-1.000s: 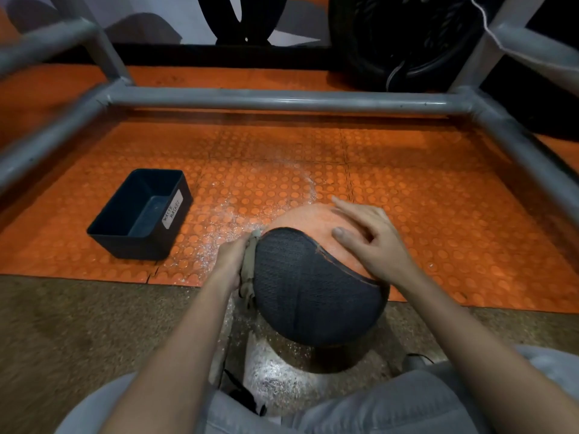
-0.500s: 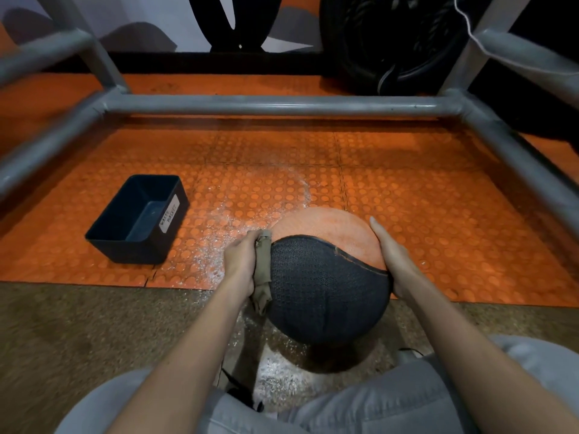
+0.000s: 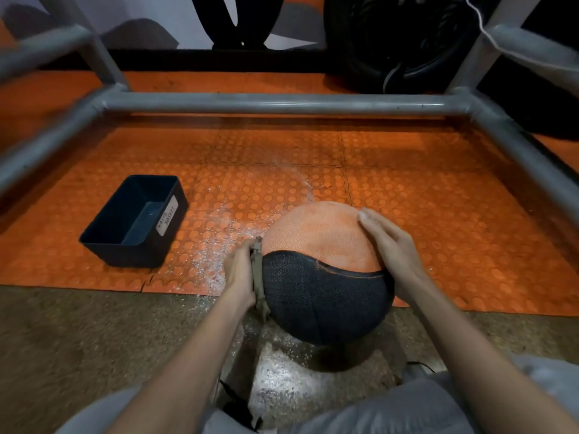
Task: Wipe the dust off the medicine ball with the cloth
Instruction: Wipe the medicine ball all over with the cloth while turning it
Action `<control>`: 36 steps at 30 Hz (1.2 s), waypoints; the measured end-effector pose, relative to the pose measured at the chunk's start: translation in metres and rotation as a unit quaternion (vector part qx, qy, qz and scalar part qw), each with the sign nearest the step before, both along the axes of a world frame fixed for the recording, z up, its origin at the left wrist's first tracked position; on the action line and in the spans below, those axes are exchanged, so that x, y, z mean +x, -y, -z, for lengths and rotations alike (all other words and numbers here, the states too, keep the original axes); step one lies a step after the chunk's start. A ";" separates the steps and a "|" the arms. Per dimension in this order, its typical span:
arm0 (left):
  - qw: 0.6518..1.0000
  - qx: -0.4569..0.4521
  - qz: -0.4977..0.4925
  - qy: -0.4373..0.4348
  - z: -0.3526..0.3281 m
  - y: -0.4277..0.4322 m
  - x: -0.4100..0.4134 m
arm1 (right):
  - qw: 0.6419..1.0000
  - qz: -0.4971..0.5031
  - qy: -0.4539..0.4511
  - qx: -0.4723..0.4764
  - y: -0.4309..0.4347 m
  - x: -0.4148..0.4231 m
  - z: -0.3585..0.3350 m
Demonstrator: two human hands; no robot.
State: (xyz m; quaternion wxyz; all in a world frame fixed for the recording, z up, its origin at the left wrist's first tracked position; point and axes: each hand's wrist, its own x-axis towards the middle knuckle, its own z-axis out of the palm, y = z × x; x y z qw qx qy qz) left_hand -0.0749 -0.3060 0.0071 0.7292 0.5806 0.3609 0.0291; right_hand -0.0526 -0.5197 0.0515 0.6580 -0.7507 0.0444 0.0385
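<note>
1. The medicine ball (image 3: 319,277), orange on top and dark grey below, sits in front of my knees where the orange studded mat (image 3: 423,198) meets the speckled concrete floor (image 3: 78,339).
2. My left hand (image 3: 239,270) grips the tan cloth (image 3: 257,277) and presses it against the ball's left side. The hand covers most of the cloth, and only a strip at the ball's edge and a loose end below my palm can be seen.
3. My right hand (image 3: 391,245) lies loose on the ball's upper right, fingers straight and together across the orange panel, grasping nothing.
4. White dust (image 3: 219,233) is scattered over the mat just left of the ball, and more lies on the concrete under it.
5. A dark plastic bin (image 3: 125,252) stands on the mat well to the left, apart from the ball, with a white label (image 3: 167,215) on its side; I cannot read the writing.
6. Grey metal frame bars (image 3: 282,103) run along the far, left and right sides of the mat. Something black and round (image 3: 391,36) stands beyond the far bar.
7. The ball hides a stretch of the mat's near edge.
8. Half a second ago my right hand was edge-on against the ball's right side; now it has come up onto the orange panel. My left hand and the cloth have stayed at the left side, and the bin has not moved.
9. Count: one ball, one cloth, one bin, two hands.
</note>
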 end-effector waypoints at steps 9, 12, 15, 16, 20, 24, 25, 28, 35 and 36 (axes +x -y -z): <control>0.958 0.215 0.074 0.174 -0.046 0.012 0.006 | 0.949 -0.119 0.087 -0.279 -0.015 -0.016 -0.003; 0.885 0.380 0.120 0.239 -0.055 0.021 -0.012 | 0.893 -0.164 0.147 -0.393 -0.032 -0.027 -0.007; 0.861 0.391 0.158 0.283 -0.058 0.021 -0.021 | 0.862 -0.188 0.188 -0.432 -0.039 -0.031 -0.007; 0.866 0.378 0.162 0.284 -0.056 0.018 -0.021 | 0.862 -0.187 0.195 -0.430 -0.038 -0.032 -0.006; 0.945 0.228 0.114 0.205 -0.042 -0.002 -0.007 | 0.882 -0.174 0.195 -0.391 -0.028 -0.031 -0.004; 0.972 0.152 0.084 0.155 -0.033 -0.009 0.000 | 0.895 -0.157 0.205 -0.365 -0.022 -0.028 0.000; 0.970 0.158 0.088 0.163 -0.036 -0.007 -0.001 | 0.897 -0.155 0.208 -0.359 -0.021 -0.026 0.001; 0.919 0.260 0.158 0.251 -0.049 0.014 -0.010 | 0.905 -0.148 0.214 -0.338 -0.017 -0.019 0.004; 0.865 0.345 0.212 0.298 -0.050 0.013 -0.007 | 0.910 -0.168 0.193 -0.327 -0.013 -0.013 0.003; 0.908 0.271 0.186 0.259 -0.044 0.003 -0.003 | 0.910 -0.170 0.187 -0.328 -0.013 -0.014 0.001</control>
